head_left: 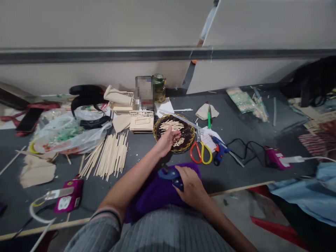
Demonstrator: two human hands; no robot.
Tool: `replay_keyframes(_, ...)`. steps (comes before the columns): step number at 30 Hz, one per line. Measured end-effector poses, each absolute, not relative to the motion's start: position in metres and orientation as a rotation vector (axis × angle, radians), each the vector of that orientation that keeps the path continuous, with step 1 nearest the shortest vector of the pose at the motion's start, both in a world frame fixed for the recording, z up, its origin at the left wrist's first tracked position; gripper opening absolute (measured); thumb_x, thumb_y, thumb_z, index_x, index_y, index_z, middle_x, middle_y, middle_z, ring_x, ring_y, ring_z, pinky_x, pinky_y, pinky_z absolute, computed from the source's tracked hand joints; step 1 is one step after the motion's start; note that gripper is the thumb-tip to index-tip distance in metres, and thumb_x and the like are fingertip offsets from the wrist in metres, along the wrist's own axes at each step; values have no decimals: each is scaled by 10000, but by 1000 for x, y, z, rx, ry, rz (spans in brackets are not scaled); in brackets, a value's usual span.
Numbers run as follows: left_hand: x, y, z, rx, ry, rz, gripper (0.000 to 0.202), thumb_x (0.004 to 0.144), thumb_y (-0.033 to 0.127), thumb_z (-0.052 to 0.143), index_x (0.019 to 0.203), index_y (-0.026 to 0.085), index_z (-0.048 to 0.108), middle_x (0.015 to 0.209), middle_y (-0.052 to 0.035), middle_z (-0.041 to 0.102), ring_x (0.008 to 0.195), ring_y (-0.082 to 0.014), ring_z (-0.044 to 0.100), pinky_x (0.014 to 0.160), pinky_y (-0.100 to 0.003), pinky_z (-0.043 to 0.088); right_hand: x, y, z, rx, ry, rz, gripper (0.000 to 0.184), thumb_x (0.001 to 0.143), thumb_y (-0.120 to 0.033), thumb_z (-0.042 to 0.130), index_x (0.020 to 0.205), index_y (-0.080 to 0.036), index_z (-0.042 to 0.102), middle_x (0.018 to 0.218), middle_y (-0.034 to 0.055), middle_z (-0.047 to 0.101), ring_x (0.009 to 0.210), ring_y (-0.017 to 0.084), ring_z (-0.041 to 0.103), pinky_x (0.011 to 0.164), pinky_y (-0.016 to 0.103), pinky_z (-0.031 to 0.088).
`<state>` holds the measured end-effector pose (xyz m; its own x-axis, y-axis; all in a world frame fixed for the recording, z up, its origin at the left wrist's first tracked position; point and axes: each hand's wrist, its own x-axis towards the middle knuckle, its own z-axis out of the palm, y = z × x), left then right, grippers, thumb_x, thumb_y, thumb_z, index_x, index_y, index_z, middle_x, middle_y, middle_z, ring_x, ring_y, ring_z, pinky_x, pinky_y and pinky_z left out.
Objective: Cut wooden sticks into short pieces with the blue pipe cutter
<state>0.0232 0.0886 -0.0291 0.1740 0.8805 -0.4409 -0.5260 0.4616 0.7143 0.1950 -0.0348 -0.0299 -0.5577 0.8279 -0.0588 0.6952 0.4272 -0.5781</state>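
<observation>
The left hand [168, 141] is over a round basket [188, 133]. Thin sticks [171, 125] lie in its far part, and tiny bits [179, 141] lie in its near part, by the fingers. The right hand [191, 185] holds a blue hand tool [168, 174] above a purple cloth [149, 197]. To the right of the basket are scissors [201, 151] with one red and one yellow handle, then a blue glue gun [222, 149]. To the left, many long sticks [112, 154] lie on the gray table [244, 131]. Past them is a clear plastic bag [70, 134]. A green jar [159, 87] stands at the far side. A pink box [68, 196] sits near, on the left.
</observation>
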Motion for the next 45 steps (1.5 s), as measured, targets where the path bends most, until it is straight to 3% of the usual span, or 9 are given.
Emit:
replay_keyframes(5,34,94,-30,585,999,986,623,883,675,407,832,147,735,1068,-122,726,1211,-258,548,1122,-349,267,183,-38,-41,-1352,-2679,575,603,781,-297,619,1316,-36,520,1073,196,599,962,335,523,897,479,419)
replay_keyframes(8,27,91,-24,644,962,1051,634,895,678,375,880,161,742,1085,-106,728,1214,-240,555,1113,-334,291,180,-35,-41,-1359,-2712,574,611,792,-327,650,1326,-63,513,1093,188,597,982,330,521,915,471,409)
replay_keyframes(14,-6,84,-16,783,1104,1148,587,804,697,535,951,161,721,1008,-116,734,949,-222,669,875,-337,475,172,-35,-40,-1356,-2722,496,696,791,-438,717,1345,-82,489,1162,198,593,1063,339,510,949,479,388)
replay_keyframes(19,-25,75,-23,1023,1375,1315,367,612,444,811,825,156,730,759,-51,722,725,-162,639,719,-279,475,174,-30,-36,-1251,-2709,539,781,713,-565,757,1301,-101,536,1250,207,579,1148,354,499,992,493,371)
replay_keyframes(21,-28,72,-27,1034,1426,1400,305,625,385,793,817,158,728,748,-40,716,702,-148,625,684,-264,466,180,-18,-28,-1213,-2626,658,636,767,-537,724,1234,-127,589,1203,169,621,1112,312,544,956,430,413)
replay_keyframes(25,-29,72,-36,924,1477,1619,247,667,355,734,813,158,705,701,-16,681,596,-109,559,592,-236,434,194,36,-5,-1371,-2284,751,194,957,-291,511,970,-191,676,930,51,706,866,184,636,788,279,443)
replay_keyframes(32,-29,75,-48,899,1497,1631,230,679,349,717,804,157,708,650,0,650,573,-111,531,579,-240,417,175,130,-5,-1757,-2349,410,187,912,-209,523,877,-213,707,929,39,712,847,186,622,710,268,396)
replay_keyframes(39,-27,67,-57,1109,1597,1527,128,744,272,672,813,180,729,771,-30,702,707,-157,605,681,-267,452,146,137,-43,-1757,-2514,270,166,907,-215,558,920,-194,722,971,93,698,940,227,604,769,296,404)
replay_keyframes(45,-26,69,-56,1225,1667,1505,77,763,211,650,775,195,725,716,-9,651,614,-130,528,596,-246,397,140,139,-49,-1723,-2621,162,187,924,-246,543,904,-174,714,977,110,697,947,245,595,784,316,416)
